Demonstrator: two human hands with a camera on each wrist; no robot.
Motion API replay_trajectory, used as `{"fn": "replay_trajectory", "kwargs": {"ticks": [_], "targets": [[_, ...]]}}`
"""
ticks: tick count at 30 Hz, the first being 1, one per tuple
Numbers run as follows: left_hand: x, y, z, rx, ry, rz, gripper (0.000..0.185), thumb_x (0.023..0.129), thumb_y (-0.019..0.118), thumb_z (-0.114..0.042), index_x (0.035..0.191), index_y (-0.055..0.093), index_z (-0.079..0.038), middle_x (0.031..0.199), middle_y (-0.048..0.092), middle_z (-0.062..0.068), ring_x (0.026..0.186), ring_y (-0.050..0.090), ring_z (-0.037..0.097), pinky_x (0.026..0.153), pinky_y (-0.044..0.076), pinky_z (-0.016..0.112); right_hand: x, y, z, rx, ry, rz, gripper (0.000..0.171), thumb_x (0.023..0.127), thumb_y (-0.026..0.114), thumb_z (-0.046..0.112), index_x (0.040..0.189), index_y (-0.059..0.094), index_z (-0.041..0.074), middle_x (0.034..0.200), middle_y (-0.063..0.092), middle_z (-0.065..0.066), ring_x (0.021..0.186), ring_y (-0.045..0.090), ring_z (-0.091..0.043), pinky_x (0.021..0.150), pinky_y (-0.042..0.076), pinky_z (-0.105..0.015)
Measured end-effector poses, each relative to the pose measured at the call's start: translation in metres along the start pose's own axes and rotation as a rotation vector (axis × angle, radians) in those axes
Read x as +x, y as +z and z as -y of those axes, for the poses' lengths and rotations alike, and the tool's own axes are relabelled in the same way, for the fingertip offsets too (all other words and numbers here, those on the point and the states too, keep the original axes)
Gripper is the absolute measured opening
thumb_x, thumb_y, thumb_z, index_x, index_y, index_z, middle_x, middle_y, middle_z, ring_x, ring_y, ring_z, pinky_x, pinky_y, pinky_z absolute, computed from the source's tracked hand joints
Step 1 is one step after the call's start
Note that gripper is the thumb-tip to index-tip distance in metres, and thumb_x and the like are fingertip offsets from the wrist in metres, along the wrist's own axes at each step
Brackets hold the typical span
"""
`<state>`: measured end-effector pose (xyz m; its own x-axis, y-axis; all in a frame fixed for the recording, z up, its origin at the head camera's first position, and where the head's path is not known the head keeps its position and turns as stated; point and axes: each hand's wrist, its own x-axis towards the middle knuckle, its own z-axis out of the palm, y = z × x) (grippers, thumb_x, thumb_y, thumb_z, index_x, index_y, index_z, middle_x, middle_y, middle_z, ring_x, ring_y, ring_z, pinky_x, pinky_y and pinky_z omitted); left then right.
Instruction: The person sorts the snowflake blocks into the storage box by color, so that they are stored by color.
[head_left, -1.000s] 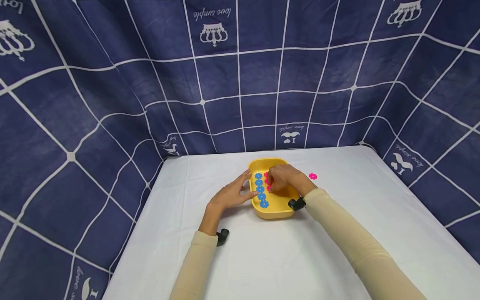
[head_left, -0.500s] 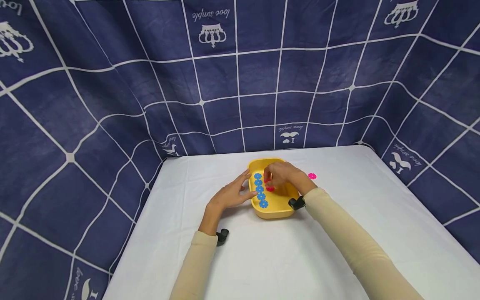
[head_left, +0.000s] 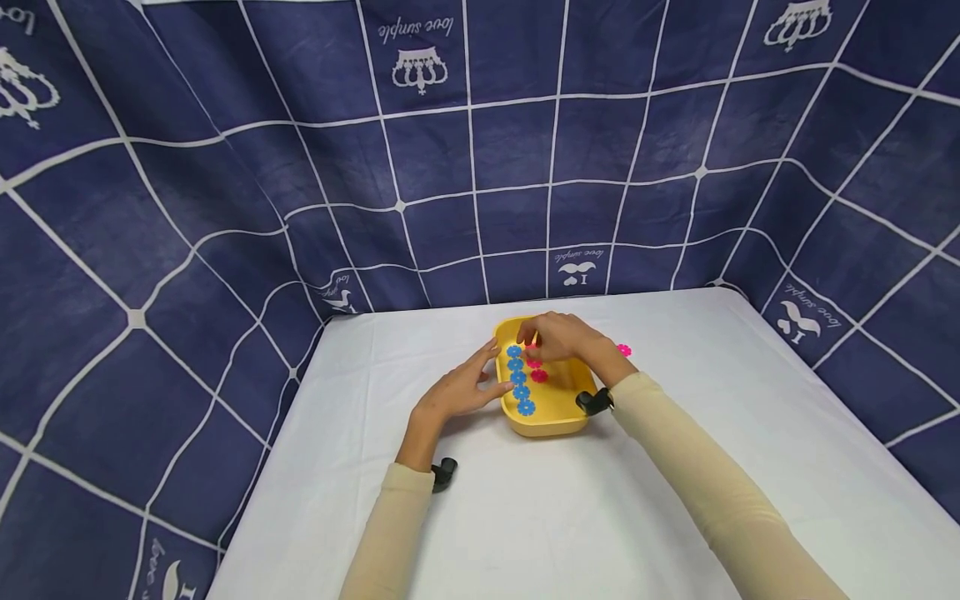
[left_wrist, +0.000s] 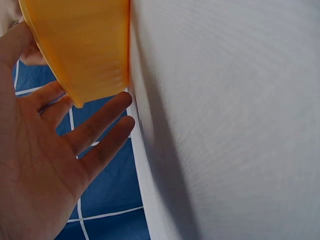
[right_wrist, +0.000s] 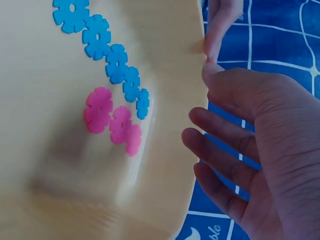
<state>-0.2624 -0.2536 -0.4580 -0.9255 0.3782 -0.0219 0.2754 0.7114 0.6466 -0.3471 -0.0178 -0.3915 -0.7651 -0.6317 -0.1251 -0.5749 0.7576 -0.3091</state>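
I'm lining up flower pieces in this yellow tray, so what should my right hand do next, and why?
Probably reach for the pink piece lying on the table right of the tray. The right hand hovers over the tray's far end and seems to hold nothing. Five blue pieces form a row, but only three pink pieces lie beside it. The left hand already steadies the tray.

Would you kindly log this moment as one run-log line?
left hand: open, against yellow plastic tray | right hand: open, above tray | in tray: blue flower discs, pink flower discs
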Motion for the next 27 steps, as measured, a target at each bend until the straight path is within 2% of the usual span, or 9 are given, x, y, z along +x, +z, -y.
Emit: {"fn": "replay_trajectory", "kwargs": {"ticks": [8, 15, 20, 27], "targets": [[0.001, -0.001, -0.003, -0.003, 0.004, -0.014, 0.085, 0.091, 0.063, -0.063, 0.161, 0.026, -0.031, 0.165, 0.019, -0.022, 0.124, 0.061, 0.016, 0.108, 0.044, 0.053, -0.006, -0.006, -0.001, 0.022, -0.023, -0.044, 0.034, 0.088, 0.077, 0.037, 0.12, 0.072, 0.025, 0.103, 0.071, 0.009, 0.095, 0.065, -0.014, 0.084, 0.056, -0.042], [0.0, 0.001, -0.001, -0.017, 0.003, -0.004, 0.091, 0.09, 0.063, -0.065, 0.163, 0.019, -0.032, 0.163, 0.029, -0.018, 0.126, 0.06, 0.015, 0.109, 0.043, 0.052, -0.014, -0.006, -0.006, 0.032, -0.069, -0.065, 0.035, 0.09, 0.076, 0.036, 0.121, 0.072, 0.022, 0.103, 0.073, 0.002, 0.097, 0.069, -0.022, 0.08, 0.056, -0.04], [0.0, 0.002, -0.002, -0.014, -0.005, -0.007, 0.089, 0.09, 0.063, -0.065, 0.162, 0.021, -0.031, 0.164, 0.026, -0.018, 0.126, 0.061, 0.015, 0.109, 0.043, 0.052, -0.02, -0.009, -0.011, 0.034, -0.058, -0.084, 0.037, 0.09, 0.076, 0.038, 0.123, 0.072, 0.02, 0.102, 0.073, 0.005, 0.097, 0.069, -0.021, 0.079, 0.056, -0.038], [0.0, 0.001, -0.003, -0.012, -0.013, -0.01, 0.086, 0.091, 0.063, -0.063, 0.161, 0.025, -0.032, 0.165, 0.02, -0.021, 0.126, 0.06, 0.016, 0.109, 0.044, 0.051, -0.03, -0.016, -0.021, 0.054, -0.038, -0.114, 0.04, 0.089, 0.077, 0.038, 0.123, 0.072, 0.019, 0.115, 0.073, 0.001, 0.102, 0.069, -0.026, 0.08, 0.056, -0.04]]}}
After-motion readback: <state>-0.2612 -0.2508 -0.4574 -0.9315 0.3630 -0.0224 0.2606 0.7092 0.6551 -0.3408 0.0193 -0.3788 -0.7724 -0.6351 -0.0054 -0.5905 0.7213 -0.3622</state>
